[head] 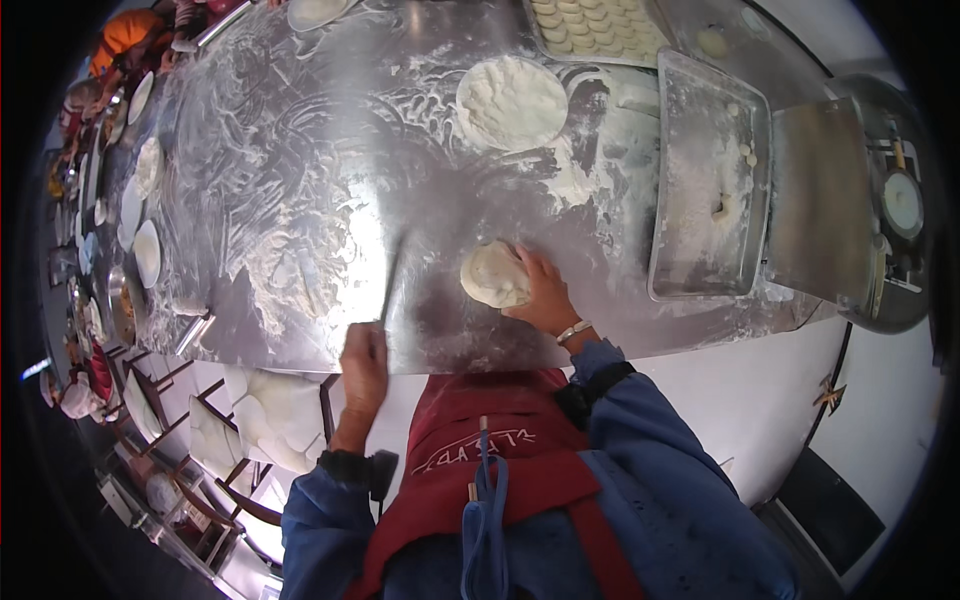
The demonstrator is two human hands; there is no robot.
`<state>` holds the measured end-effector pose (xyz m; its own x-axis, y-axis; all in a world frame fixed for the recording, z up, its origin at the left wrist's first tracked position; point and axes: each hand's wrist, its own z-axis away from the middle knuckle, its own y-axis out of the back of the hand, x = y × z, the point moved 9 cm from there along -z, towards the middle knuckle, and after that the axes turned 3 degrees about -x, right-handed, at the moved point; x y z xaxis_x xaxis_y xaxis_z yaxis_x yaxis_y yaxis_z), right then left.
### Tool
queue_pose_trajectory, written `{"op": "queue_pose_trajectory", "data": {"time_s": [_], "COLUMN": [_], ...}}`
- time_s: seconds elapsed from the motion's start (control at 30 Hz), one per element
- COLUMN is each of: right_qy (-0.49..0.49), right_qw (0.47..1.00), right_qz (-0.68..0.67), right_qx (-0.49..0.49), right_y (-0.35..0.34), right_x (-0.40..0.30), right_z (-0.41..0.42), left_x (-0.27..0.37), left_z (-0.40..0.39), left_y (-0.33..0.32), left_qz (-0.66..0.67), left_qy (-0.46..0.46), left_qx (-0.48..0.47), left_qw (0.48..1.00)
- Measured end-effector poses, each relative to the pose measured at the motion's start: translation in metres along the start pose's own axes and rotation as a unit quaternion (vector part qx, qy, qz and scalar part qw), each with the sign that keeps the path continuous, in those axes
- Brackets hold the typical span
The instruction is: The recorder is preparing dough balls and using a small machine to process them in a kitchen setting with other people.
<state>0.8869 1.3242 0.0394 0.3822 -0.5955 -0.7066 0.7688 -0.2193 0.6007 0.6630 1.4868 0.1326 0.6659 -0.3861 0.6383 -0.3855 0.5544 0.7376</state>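
Note:
My left hand (pixel 365 358) is closed around the handle of a knife (pixel 392 277), whose dark, slightly blurred blade points away from me over the metal table (pixel 427 330). It looks thin, seen nearly edge-on. To its right sits a smooth, pale lump of dough (pixel 491 274). My right hand (pixel 544 296) grips the right side of that lump, fingers at the far side and thumb at the near side. A gap of bare metal separates blade and dough. Farther back lies a large, round, floury white mass (pixel 512 103), either dough or flour.
A steel tray (pixel 664 187) with flour and a few small dough pieces stands right. Behind it, another tray holds rows of shaped dough pieces (pixel 589 30). A scale (pixel 900 202) is far right. Rolling pins (pixel 195 334), plates (pixel 148 253) and other people (pixel 124 37) are left.

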Motion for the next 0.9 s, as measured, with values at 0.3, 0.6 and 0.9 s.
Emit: {"op": "queue_pose_trajectory", "data": {"time_s": [0.3,0.6,0.9], "right_qy": [-0.011,0.193,0.177], "right_qw": [0.993,0.954,0.950], "right_qz": [-0.113,-0.004,0.214], "right_qx": [-0.016,0.229,0.144], "right_y": [0.014,0.098,0.054], "right_x": [0.019,-0.095,-0.068], "right_z": [0.023,-0.006,-0.053], "left_x": [0.069,0.072,0.070], "left_z": [0.030,0.011,-0.010], "left_y": [-0.088,-0.137,-0.176], "left_qz": [-0.084,-0.157,-0.156], "left_qy": [-0.094,-0.069,-0.046], "left_qx": [-0.165,-0.197,-0.216], "left_qw": [0.978,0.965,0.963]}}
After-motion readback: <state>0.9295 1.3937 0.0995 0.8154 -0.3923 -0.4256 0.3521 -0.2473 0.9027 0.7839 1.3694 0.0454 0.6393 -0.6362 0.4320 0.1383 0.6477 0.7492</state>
